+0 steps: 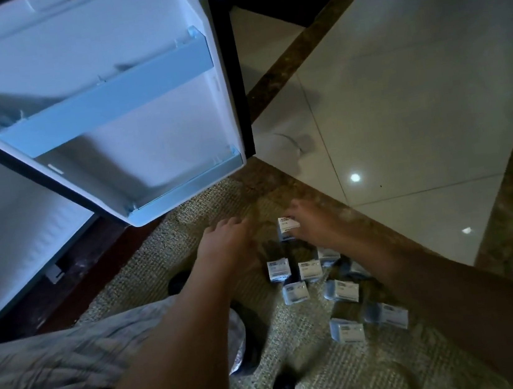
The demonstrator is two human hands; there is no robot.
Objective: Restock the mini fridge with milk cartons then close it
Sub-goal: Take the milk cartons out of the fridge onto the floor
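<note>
Mini fridge door is swung wide open at upper left, inner side facing the camera. It has two door shelf rails, the upper rail and the lower rail. A strip of the fridge's white interior shows at the left edge.

The milk cartons are all on the woven rug, in a loose cluster to the right of the door and well apart from the fridge. The nearest-to-door carton is at the top of the cluster. The right hand grips it, fingers over the top and thumb on the near face. Can't tell whether it's lifted or still touching the rug.

The rest of the cartons are on the rug, nearer the person:
- two side by side
- one just behind them
- one partly under the right forearm
- further back

The left hand is palm down over the rug, left of the held carton. Its fingers are stretched forward and it grasps nothing. Motion blur on both hands.

Pale glossy tile floor is at right. Plaid fabric over the person's leg is at lower left.
</note>
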